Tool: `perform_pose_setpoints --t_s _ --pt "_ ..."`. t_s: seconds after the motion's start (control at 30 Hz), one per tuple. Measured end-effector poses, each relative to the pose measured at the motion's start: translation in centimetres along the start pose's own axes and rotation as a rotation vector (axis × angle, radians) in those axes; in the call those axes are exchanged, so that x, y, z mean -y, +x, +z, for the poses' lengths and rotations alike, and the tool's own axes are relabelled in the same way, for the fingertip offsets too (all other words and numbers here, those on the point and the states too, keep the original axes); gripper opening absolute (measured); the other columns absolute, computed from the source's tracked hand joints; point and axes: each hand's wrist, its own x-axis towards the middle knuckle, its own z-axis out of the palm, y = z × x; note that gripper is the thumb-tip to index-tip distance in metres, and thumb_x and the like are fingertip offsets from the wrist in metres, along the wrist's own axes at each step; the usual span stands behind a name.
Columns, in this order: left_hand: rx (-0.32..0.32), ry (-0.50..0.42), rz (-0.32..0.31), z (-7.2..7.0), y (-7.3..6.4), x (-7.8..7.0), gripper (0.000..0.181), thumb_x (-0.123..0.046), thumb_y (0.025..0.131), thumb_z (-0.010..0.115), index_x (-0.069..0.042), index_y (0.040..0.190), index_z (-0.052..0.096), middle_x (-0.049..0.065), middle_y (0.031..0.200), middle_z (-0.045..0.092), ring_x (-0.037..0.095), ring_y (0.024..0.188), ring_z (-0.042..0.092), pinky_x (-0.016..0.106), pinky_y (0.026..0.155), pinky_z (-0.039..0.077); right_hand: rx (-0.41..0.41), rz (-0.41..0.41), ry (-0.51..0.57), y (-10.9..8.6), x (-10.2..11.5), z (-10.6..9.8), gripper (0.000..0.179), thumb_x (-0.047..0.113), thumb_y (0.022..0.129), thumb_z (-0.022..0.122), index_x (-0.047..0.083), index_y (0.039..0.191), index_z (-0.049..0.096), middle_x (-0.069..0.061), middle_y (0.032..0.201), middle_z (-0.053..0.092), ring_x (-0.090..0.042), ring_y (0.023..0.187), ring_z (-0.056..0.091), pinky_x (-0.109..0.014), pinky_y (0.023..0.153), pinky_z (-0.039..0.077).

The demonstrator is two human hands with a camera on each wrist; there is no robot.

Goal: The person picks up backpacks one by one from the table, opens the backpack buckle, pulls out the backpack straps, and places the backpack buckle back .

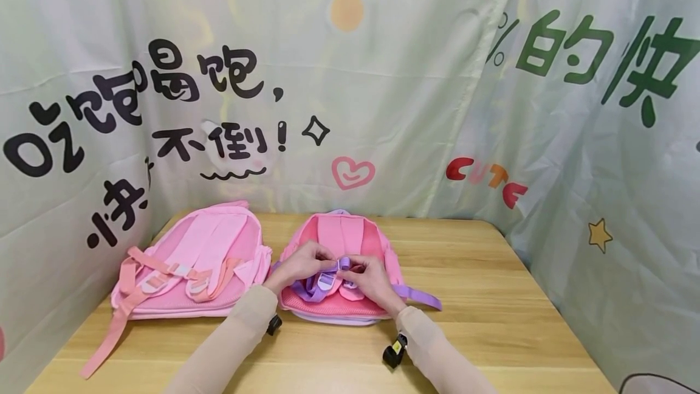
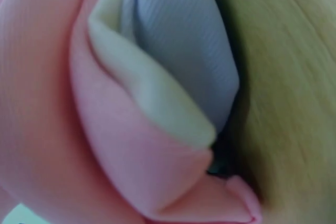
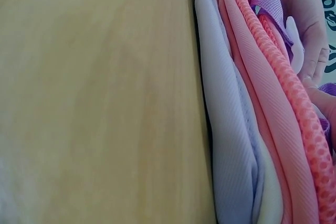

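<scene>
A small pink backpack [image 1: 312,230] with purple webbing lies with its straps facing up on the table. Over its back panel, my left hand [image 1: 303,263] and right hand [image 1: 372,278] meet, their fingertips pinching a short purple strap [image 1: 344,263] with a small pale buckle. Below the fingers sit a white strap adjuster [image 1: 326,281] and looped purple webbing [image 1: 310,292]. A loose purple strap end [image 1: 421,297] sticks out to the right. The left wrist view is filled by the bag's pink side fabric [image 2: 142,156]; the right wrist view shows its pale lilac edge [image 3: 226,108] and purple webbing [image 3: 270,1].
To the left lies a second pink backpack [image 1: 186,230], its peach straps [image 1: 128,278] buckled across it and one end hanging toward the front. Both bags rest on a wooden table [image 1: 470,333]. A printed curtain [image 1: 383,108] encloses the back and sides.
</scene>
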Motion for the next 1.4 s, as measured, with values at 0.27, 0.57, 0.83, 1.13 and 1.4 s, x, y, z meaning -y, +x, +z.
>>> perform_pose_setpoints --t_s 0.27,0.57,0.83,1.13,1.4 --pt "0.007 -0.005 0.000 -0.17 -0.17 0.11 0.012 -0.011 0.088 0.070 -0.003 0.094 0.076 0.008 0.089 0.074 0.006 0.074 0.059 0.022 0.069 0.048 0.014 0.007 0.060 0.00 -0.19 -0.03 0.024 0.016 0.083 0.079 0.014 0.106 0.076 -0.005 0.092 0.074 -0.008 0.077 0.062 -0.018 0.069 0.051" --pt "0.006 -0.008 -0.028 -0.65 -0.52 0.39 0.012 -0.013 0.089 0.069 -0.004 0.095 0.076 0.007 0.088 0.074 0.009 0.065 0.059 0.025 0.060 0.048 -0.009 0.016 0.044 0.03 -0.27 0.15 0.026 0.012 0.082 0.078 0.009 0.108 0.075 -0.008 0.091 0.073 -0.010 0.077 0.061 -0.017 0.068 0.049" --pt "-0.003 -0.028 -0.042 -0.52 -0.57 0.25 0.011 -0.010 0.089 0.069 -0.003 0.094 0.076 0.007 0.087 0.074 0.010 0.064 0.059 0.025 0.059 0.048 -0.005 0.018 0.012 0.02 -0.33 0.01 0.023 0.015 0.082 0.079 0.015 0.105 0.076 -0.002 0.087 0.072 -0.010 0.076 0.062 -0.018 0.068 0.050" --pt "-0.027 0.008 -0.029 -0.10 -0.25 0.14 0.009 -0.009 0.088 0.070 -0.007 0.093 0.077 0.005 0.089 0.075 0.009 0.073 0.061 0.025 0.067 0.050 -0.009 0.012 0.023 -0.10 -0.31 -0.05 0.021 0.016 0.083 0.079 0.015 0.103 0.076 -0.003 0.087 0.073 -0.011 0.076 0.062 -0.018 0.068 0.050" --pt "-0.029 0.012 -0.009 0.11 -0.24 0.07 0.010 -0.008 0.089 0.068 -0.006 0.093 0.077 0.006 0.091 0.075 0.008 0.080 0.061 0.026 0.074 0.050 -0.009 0.006 0.004 -0.01 -0.20 -0.04 0.019 0.016 0.083 0.079 0.016 0.101 0.076 -0.002 0.086 0.072 -0.010 0.076 0.062 -0.019 0.068 0.050"
